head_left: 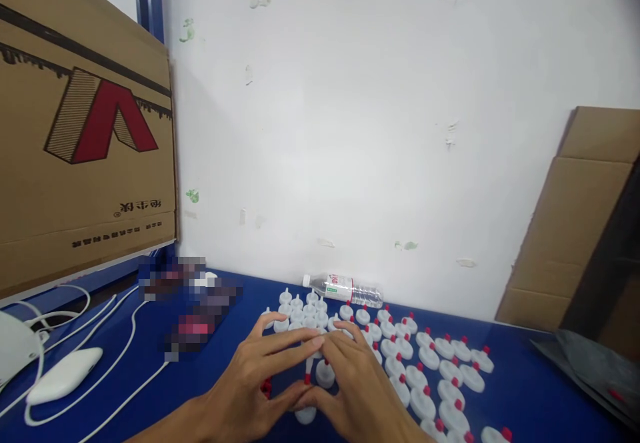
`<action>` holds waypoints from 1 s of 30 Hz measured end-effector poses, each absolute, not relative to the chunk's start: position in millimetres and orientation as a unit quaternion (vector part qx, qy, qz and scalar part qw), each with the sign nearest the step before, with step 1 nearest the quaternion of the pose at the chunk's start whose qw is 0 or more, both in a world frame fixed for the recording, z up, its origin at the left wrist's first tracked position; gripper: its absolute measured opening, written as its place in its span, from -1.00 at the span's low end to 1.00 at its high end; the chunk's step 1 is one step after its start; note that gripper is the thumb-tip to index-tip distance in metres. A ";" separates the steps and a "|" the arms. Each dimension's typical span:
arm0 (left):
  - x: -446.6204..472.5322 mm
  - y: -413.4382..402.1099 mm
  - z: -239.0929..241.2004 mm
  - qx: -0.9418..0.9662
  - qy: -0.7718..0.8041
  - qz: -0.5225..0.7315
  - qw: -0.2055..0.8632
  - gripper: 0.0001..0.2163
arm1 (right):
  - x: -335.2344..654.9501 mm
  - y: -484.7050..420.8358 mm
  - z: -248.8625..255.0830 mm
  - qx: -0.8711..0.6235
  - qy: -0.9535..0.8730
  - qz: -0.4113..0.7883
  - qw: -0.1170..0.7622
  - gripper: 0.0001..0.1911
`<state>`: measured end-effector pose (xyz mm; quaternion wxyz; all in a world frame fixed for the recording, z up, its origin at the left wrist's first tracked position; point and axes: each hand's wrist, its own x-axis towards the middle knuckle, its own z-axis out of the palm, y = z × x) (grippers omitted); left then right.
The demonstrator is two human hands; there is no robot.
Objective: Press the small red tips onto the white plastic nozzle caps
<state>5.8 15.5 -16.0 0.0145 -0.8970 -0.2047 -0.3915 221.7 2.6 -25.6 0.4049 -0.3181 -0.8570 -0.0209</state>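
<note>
My left hand (250, 369) and my right hand (357, 376) meet low in the middle of the view. Their index fingertips touch, and their thumb tips come together below, leaving a gap between the hands. The fingers of both are stretched out and arched. Inside that gap shows a white round nozzle cap (325, 375) with a red tip. Another white cap (305, 416) shows just under my thumbs, partly hidden, with a red tip (307, 379) right above them. Small red pieces (267, 387) lie beside my left palm, mostly covered.
White caps without red tips (297, 314) cluster behind my hands; many red-tipped caps (423, 401) spread rightward over the blue table (200, 369). A clear bottle (345, 289) lies by the wall. Left are white cables (134, 336), a white device (65, 376) and a carton (90, 129); right, cardboard (570, 229).
</note>
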 end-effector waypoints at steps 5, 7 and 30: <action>7.4 13.3 -12.8 -0.891 -0.211 -0.402 -0.007 -0.46 | 221.6 4.3 -23.7 -0.309 -0.852 -0.037 0.420 -0.72; 7.9 14.1 -13.3 -0.887 -0.210 -0.410 -0.006 -0.46 | 221.8 5.1 -23.1 -0.305 -0.853 -0.043 0.422 -0.71; 5.2 22.1 -19.0 -0.883 -0.209 -0.417 0.051 -0.78 | 227.6 9.2 -14.2 -0.310 -0.833 -0.174 0.423 -0.61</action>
